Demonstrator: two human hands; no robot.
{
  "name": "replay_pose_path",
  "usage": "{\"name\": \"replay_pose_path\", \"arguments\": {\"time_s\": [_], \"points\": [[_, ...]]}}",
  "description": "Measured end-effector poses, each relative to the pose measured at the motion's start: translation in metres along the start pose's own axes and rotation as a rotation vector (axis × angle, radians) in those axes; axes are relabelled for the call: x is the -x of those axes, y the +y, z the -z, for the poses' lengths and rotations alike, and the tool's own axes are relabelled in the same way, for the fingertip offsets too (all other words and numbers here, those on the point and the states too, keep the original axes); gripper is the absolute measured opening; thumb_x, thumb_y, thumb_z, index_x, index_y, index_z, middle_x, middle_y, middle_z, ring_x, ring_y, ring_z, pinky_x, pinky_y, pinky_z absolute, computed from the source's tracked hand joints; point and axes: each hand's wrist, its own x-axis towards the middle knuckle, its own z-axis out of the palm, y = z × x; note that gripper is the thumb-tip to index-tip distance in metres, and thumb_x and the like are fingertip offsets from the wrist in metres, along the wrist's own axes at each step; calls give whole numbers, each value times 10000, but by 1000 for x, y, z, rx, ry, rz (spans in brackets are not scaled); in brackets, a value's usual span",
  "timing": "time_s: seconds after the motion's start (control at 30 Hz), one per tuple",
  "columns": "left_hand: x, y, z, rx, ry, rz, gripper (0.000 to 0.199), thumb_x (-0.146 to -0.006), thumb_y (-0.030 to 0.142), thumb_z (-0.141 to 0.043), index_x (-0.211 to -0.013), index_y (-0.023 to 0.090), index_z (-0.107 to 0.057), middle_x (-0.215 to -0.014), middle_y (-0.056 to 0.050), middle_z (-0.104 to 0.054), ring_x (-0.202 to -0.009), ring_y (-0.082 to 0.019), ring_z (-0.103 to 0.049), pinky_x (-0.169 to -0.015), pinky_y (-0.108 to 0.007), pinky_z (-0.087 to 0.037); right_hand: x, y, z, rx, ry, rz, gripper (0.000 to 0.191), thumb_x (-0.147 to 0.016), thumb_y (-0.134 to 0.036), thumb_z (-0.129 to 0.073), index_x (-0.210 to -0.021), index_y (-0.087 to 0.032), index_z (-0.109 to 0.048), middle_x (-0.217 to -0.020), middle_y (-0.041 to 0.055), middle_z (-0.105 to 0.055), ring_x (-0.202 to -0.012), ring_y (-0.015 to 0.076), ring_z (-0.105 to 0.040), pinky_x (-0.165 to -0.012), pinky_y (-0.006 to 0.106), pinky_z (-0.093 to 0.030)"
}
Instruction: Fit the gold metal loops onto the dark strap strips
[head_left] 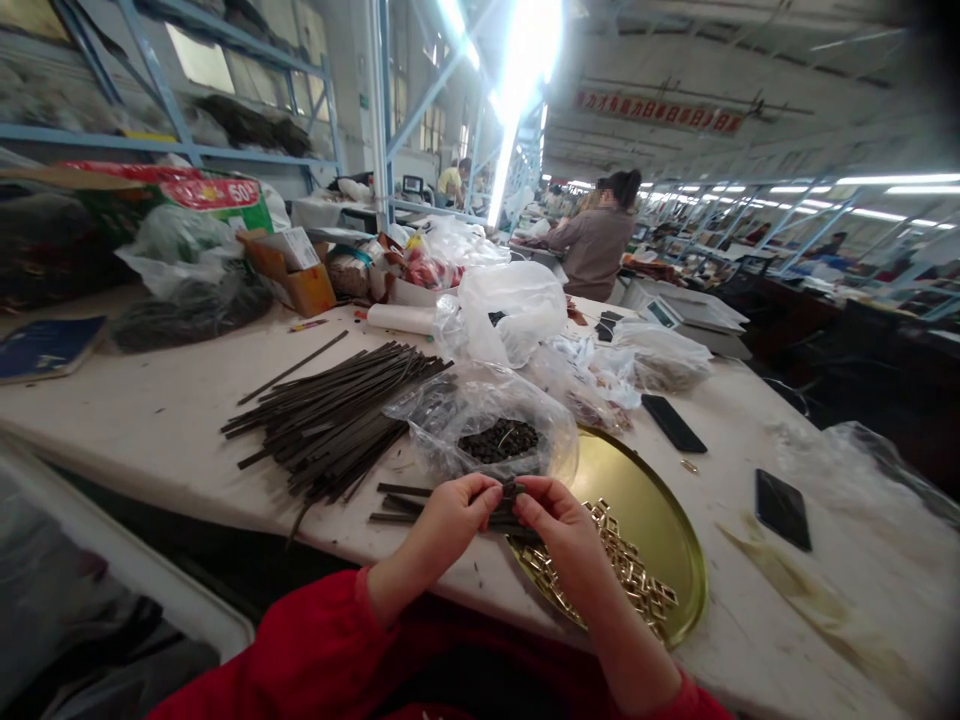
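My left hand and my right hand meet above the table's front edge. Both are closed, thumbs and fingertips pinching a small dark piece between them; its exact shape is too small to tell. Under the hands lie a few dark strips, partly covered by my fingers. Just beyond is an open clear plastic bag with many small dark pieces inside. A round gold tray sits beneath and right of my right hand, with many gold metal buckles on its near side.
A large bundle of dark strips fans across the table's left. Two black phones lie at the right, near a loose gold buckle. Plastic bags, an orange carton and a scale stand behind. A co-worker is farther back.
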Motion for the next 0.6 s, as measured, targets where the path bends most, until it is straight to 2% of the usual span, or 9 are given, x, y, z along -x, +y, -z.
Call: {"name": "replay_pose_path", "arguments": {"time_s": [0.1,0.17,0.23,0.33,0.43,0.5,0.6], "points": [[9,4,-4,-150,-25,-19,330,-814,417,-425,-823,151,-621,-523,47,-468,-505,-101,-430,-508,-217,-308,11,1,3,97,59,82,252,-715,-355,-627,-908,-193,-619,-791,21,-642,-735,154,-574,-717,308,-457],[15,6,-7,-224,-65,-28,321,-816,401,-420,-792,153,-622,-523,46,-477,-508,-102,-438,-512,-221,-303,13,4,6,194,62,144,224,-727,-350,-613,-885,-194,-643,-808,33,-644,-761,169,-574,-733,320,-451],[18,7,-11,-250,-88,-24,305,-818,370,-413,-769,148,-616,-531,39,-492,-520,-107,-451,-522,-225,-311,15,8,9,203,40,145,215,-721,-351,-618,-857,-189,-655,-802,38,-646,-760,174,-575,-724,318,-452],[20,6,-20,-184,-59,-25,267,-820,258,-372,-927,135,-583,-596,22,-542,-578,-118,-495,-575,-228,-361,17,15,9,40,55,66,237,-693,-362,-646,-852,-186,-638,-762,23,-643,-717,158,-576,-672,293,-460],[20,1,-29,-100,-49,-52,323,-789,158,-355,-1075,124,-501,-703,-1,-574,-668,-124,-528,-656,-238,-399,21,19,2,-69,93,32,229,-684,-356,-655,-836,-190,-615,-658,-14,-605,-602,126,-550,-589,262,-446],[19,-3,-32,-60,-55,-41,331,-777,138,-363,-1087,120,-478,-715,-4,-567,-687,-128,-531,-676,-248,-406,25,18,-1,-39,97,59,200,-698,-345,-643,-826,-194,-611,-605,-34,-559,-540,112,-518,-546,252,-429],[19,-5,-32,38,-78,9,361,-788,140,-354,-1142,109,-415,-657,16,-540,-652,-126,-521,-658,-252,-406,31,14,-3,98,101,189,194,-768,-356,-565,-854,-198,-637,-725,8,-561,-663,140,-539,-620,276,-438]]}}
